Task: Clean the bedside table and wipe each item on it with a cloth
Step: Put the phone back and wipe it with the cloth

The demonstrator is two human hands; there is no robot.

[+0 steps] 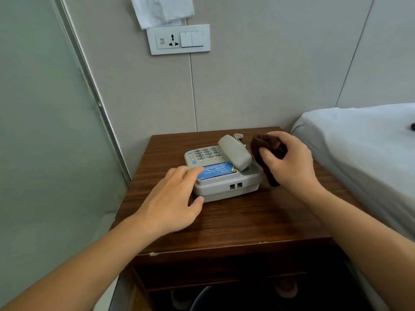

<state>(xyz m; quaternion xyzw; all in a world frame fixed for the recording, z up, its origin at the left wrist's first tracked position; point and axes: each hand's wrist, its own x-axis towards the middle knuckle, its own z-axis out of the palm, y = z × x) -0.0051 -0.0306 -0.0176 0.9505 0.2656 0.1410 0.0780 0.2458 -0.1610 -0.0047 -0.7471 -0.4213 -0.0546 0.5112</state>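
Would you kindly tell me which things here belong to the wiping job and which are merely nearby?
Part of the job:
- bedside table
- telephone with its handset
- brown cloth, in the right hand
- left hand, steadying the telephone

Just nearby:
- wall socket panel
- bed
- white paper on the wall

telephone [221,173] on the worktop [235,223], handset [234,152] across its right side. left hand [173,200] at its near-left corner, right hand [289,160] with cloth [268,151] just right of it. bed [363,149] to the right, wall socket [178,39] above and behind.
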